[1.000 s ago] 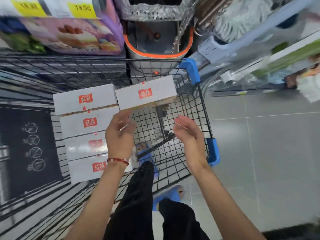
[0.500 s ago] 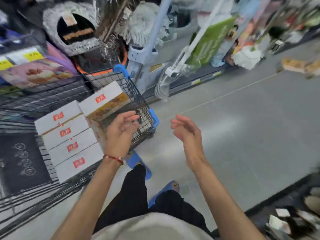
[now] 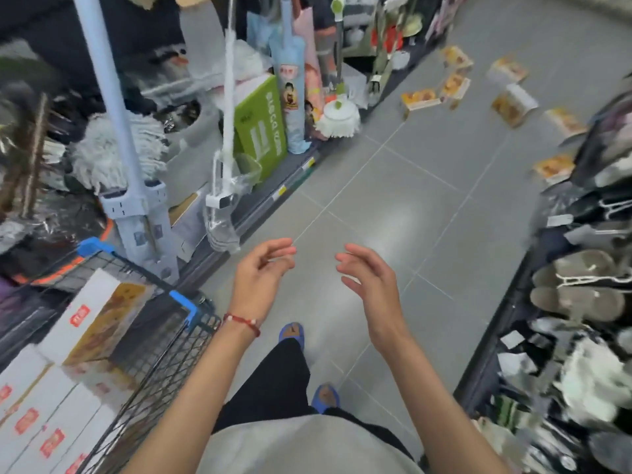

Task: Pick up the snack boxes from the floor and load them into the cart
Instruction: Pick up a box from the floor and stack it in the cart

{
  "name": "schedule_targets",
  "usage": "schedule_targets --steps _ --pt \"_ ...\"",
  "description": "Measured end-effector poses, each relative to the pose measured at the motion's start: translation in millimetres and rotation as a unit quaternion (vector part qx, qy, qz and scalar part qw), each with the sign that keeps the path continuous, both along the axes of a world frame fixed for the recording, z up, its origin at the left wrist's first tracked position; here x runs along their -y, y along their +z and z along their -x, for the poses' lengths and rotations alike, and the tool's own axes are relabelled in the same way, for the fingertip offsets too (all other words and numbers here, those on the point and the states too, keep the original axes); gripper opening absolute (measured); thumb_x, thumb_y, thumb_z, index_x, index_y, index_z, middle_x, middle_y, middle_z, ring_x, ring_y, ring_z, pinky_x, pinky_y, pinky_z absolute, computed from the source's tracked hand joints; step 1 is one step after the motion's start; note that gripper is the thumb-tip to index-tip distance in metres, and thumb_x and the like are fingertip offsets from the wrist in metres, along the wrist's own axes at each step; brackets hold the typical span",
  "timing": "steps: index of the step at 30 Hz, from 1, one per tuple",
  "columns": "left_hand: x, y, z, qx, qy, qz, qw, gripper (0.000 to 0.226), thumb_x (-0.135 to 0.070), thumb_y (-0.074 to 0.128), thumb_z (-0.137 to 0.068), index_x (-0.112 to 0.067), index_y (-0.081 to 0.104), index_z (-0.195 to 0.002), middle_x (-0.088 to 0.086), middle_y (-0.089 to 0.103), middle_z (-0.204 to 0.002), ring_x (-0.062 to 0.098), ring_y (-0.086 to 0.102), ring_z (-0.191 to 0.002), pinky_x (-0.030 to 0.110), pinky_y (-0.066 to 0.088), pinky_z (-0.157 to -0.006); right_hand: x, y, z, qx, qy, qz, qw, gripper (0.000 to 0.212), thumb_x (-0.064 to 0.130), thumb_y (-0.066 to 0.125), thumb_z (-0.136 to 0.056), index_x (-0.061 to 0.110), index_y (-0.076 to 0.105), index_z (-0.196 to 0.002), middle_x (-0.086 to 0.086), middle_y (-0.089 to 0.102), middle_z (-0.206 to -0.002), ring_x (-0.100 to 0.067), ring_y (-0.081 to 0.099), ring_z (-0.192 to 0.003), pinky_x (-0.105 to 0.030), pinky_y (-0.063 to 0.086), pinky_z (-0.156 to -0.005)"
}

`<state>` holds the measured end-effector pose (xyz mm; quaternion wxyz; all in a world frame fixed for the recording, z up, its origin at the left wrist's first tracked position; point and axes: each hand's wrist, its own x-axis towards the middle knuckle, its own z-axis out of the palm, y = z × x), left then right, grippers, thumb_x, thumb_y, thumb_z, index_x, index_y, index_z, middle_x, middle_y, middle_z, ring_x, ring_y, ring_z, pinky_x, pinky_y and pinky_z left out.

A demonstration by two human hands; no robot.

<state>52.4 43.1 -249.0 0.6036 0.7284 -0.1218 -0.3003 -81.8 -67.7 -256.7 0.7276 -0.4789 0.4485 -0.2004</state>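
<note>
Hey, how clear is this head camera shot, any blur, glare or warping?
Head view: left hand and right hand fairly sharp; far snack boxes and right-side shelf goods motion-smeared; a soft glare patch on the floor tiles; wide-angle warping bends the frame's edges.

Here we are in a shop aisle, household goods by the look of it. A low shelf (image 3: pixel 253 217) is crammed with packaged mops (image 3: pixel 113 155), small yellow price tags (image 3: pixel 282 190) along its front edge. Facing it is a rack of tagged slippers (image 3: pixel 578 295). Grey tiled floor (image 3: pixel 393 200) runs between them, and beside the shelf stands a wire shopping cart (image 3: pixel 160 340) with blue plastic corners, snack boxes (image 3: pixel 85 323) stacked inside.
</note>
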Motion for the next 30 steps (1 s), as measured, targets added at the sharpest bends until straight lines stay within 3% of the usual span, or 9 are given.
schedule_targets --steps 3,8,13,17,25,30 --pt "60 -3 -12 0.001 -0.054 -0.001 0.999 0.03 0.009 0.059 -0.089 -0.008 0.068 -0.112 0.009 0.073 -0.108 0.015 0.067 -0.099 0.011 0.05 -0.079 50 0 5 -0.007 -0.051 0.006 0.999 0.024 0.007 0.066 -0.096 0.015 0.071 -0.117 -0.008 0.076 -0.111 -0.026 0.069 -0.114 -0.041 0.053 -0.105" --pt "175 -8 -49 -0.01 -0.112 0.021 0.993 0.03 0.008 0.058 -0.089 -0.012 0.068 -0.108 0.005 0.073 -0.104 0.013 0.066 -0.096 0.01 0.05 -0.077 154 1 -6 -0.01 -0.127 0.017 0.992 0.026 0.015 0.068 -0.093 0.018 0.071 -0.119 -0.008 0.076 -0.114 -0.022 0.07 -0.111 -0.036 0.054 -0.101" --pt "293 1 -87 -0.025 -0.16 0.034 0.986 0.027 0.009 0.058 -0.089 -0.006 0.068 -0.11 0.008 0.072 -0.102 0.016 0.066 -0.094 0.013 0.051 -0.078 249 12 -32 -0.025 -0.206 0.016 0.978 0.023 0.01 0.063 -0.098 0.019 0.07 -0.118 -0.002 0.078 -0.109 -0.014 0.071 -0.102 -0.032 0.053 -0.096" --pt "375 7 -105 -0.038 -0.213 0.038 0.976 0.027 0.007 0.059 -0.091 -0.016 0.068 -0.102 0.003 0.073 -0.098 0.015 0.066 -0.091 0.013 0.05 -0.076 311 20 -50 -0.024 -0.256 0.014 0.966 0.022 0.013 0.064 -0.098 0.019 0.07 -0.118 -0.005 0.078 -0.111 -0.017 0.071 -0.103 -0.035 0.055 -0.098" --pt "548 3 -126 -0.033 -0.292 0.016 0.956 0.025 0.007 0.059 -0.09 -0.01 0.069 -0.106 0.008 0.073 -0.102 0.014 0.067 -0.093 0.011 0.049 -0.074 457 12 -64 -0.024 -0.334 0.005 0.942 0.021 0.01 0.064 -0.099 0.018 0.071 -0.117 -0.005 0.078 -0.109 -0.016 0.071 -0.099 -0.038 0.055 -0.101" --pt "672 -5 -134 -0.029 -0.307 0.0 0.951 0.026 0.005 0.06 -0.089 -0.015 0.07 -0.102 0.004 0.074 -0.101 0.015 0.069 -0.098 0.013 0.05 -0.076 579 -3 -68 -0.015 -0.36 -0.012 0.933 0.025 0.01 0.062 -0.099 0.014 0.069 -0.123 0.002 0.078 -0.105 -0.015 0.071 -0.099 -0.038 0.055 -0.103"
